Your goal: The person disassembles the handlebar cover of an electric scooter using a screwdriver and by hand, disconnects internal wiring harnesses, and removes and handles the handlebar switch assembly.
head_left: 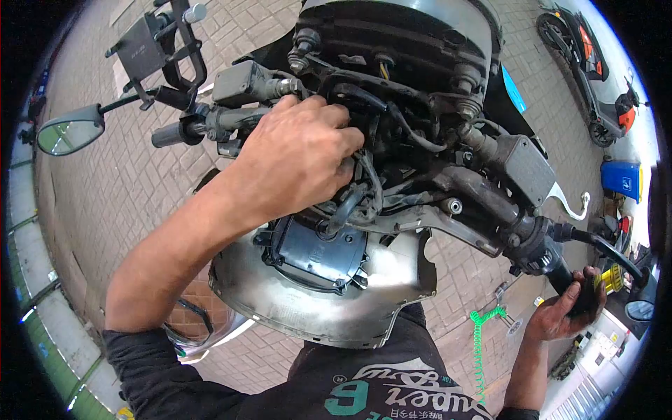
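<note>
A person is leaning over the exposed front of a scooter, the left hand (301, 150) reaching in among the wires (374, 182) at the middle of the handlebar (483, 192). The wires are lying just beside that hand, on its right, and are running down toward the person's body. The handlebar is stretching crosswise ahead of the torso, its right end slanting nearer the person. The left hand is by far the nearer to the wires; its fingers are curling downward, tips hidden, and what they are gripping cannot be told. Well apart, the right hand (560, 315) is resting palm up at the right grip (556, 268), fingers partly curled beside a yellow piece (612, 278); whether it is holding either cannot be told. A silver cover (399, 269) is sitting between the wires and the torso.
</note>
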`<state>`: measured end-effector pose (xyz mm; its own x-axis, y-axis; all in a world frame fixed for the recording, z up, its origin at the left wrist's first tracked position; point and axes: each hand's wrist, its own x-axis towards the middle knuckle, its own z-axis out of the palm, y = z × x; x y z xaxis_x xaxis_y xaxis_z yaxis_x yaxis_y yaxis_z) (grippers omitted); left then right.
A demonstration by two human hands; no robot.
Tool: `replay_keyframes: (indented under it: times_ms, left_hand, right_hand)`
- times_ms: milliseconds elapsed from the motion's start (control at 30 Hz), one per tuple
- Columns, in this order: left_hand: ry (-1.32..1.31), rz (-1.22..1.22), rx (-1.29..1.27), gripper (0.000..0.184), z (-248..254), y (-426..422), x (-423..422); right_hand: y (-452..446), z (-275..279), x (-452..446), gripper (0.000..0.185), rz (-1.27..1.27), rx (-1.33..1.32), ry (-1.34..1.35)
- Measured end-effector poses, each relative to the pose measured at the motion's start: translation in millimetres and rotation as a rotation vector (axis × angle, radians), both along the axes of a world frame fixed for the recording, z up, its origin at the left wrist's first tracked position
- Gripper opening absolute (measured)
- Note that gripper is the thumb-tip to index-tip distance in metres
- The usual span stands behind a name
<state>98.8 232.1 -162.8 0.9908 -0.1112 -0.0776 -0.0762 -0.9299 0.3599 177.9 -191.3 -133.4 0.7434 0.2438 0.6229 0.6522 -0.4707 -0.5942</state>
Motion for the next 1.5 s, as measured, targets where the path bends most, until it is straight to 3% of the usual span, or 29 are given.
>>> replay_keyframes:
  times_ms: [100,267,633,733,933,1233,1333,1500]
  left_hand:
    - [-0.100,0.029,-0.176,0.022,-9.4,5.0,-4.6]
    - [-0.007,0.049,-0.273,0.026,-13.0,9.5,-7.2]
    - [-0.013,0.099,-0.200,0.036,-14.6,3.9,-8.1]
    - [0.024,0.116,-0.283,0.034,-10.0,4.3,-4.5]
    - [0.000,0.081,-0.123,0.029,-8.0,-7.0,-2.0]
    - [0.300,-0.012,-0.137,0.027,5.2,1.8,11.1]
    - [0.245,-0.050,-0.119,0.028,5.7,2.6,8.7]
    - [0.447,-0.003,-0.289,0.036,12.5,16.9,14.4]
  right_hand:
    - [-6.0,-0.9,0.4,0.044,0.020,0.005,-0.003]
    - [-5.3,-0.3,-0.3,0.046,0.023,0.024,0.000]
    - [-14.3,-0.3,-1.6,0.045,0.081,0.051,0.032]
    - [-15.9,-0.3,-2.2,0.045,0.040,0.027,0.013]
    - [-6.2,4.2,-1.6,0.039,0.016,-0.003,0.009]
    - [-4.4,-0.6,-1.4,0.039,0.053,0.066,0.011]
    - [-10.3,-0.5,-1.4,0.041,0.034,0.024,0.014]
    - [-21.3,-4.6,-1.1,0.045,-0.004,0.061,0.006]
